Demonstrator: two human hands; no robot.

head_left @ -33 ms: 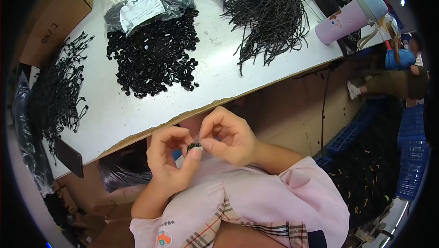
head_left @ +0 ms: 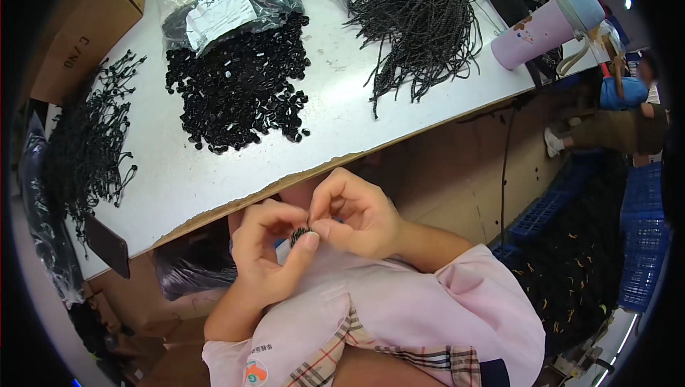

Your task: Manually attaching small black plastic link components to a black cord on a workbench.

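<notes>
In front of my body, just off the table's near edge, my left hand (head_left: 265,255) is closed on a short piece of dark braided cord (head_left: 300,234), its thumb and index finger pinching it. Against it, my right hand (head_left: 362,221) has thumb and index finger pressed together at the cord's end; the exact end is too small to make out. On the white table (head_left: 342,94) beyond lie a heap of small shiny black plastic pieces (head_left: 239,98), a pile of black braided cords (head_left: 414,23), and, at the left, looped cords with small black ends (head_left: 93,148).
A clear plastic bag (head_left: 228,1) with a white label lies behind the black pieces. A phone (head_left: 107,245) rests at the left edge, a lilac bottle (head_left: 535,36) at the right. Cardboard boxes (head_left: 85,37) stand far left. Blue crates (head_left: 642,237) and another person (head_left: 621,130) are at right.
My left index finger has shifted slightly toward my right hand, and the thumb has moved a little on the cord. The things on the table have not moved.
</notes>
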